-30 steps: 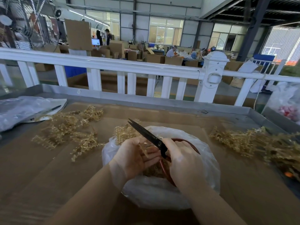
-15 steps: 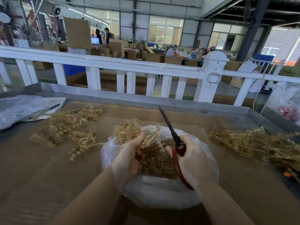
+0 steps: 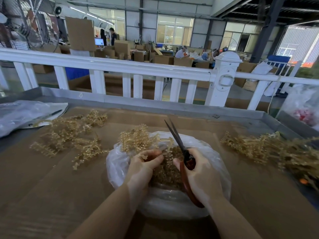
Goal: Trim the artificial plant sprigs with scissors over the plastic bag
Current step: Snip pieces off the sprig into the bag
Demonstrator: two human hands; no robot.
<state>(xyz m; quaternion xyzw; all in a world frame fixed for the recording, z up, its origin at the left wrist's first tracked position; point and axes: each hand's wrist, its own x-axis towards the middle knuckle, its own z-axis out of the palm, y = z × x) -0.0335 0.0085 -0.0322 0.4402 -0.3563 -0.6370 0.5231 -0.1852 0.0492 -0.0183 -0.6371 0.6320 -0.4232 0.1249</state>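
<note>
Clear plastic bag (image 3: 217,157) centre on brown cardboard-lined table (image 3: 51,187) w/ pale golden plastic sprig piles left (image 3: 69,133) & right (image 3: 269,149), white railing (image 3: 120,66) behind.

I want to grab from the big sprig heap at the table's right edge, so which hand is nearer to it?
Right. The right hand, holding the scissors, sits over the plastic bag, on the side toward the heap. The left hand is farther, across the bag.

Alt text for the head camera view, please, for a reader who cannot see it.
Over a clear plastic bag of tan clippings, the left hand pinches a tan artificial sprig while the right hand grips red-handled scissors. More sprigs lie on the cardboard-covered table.
</note>
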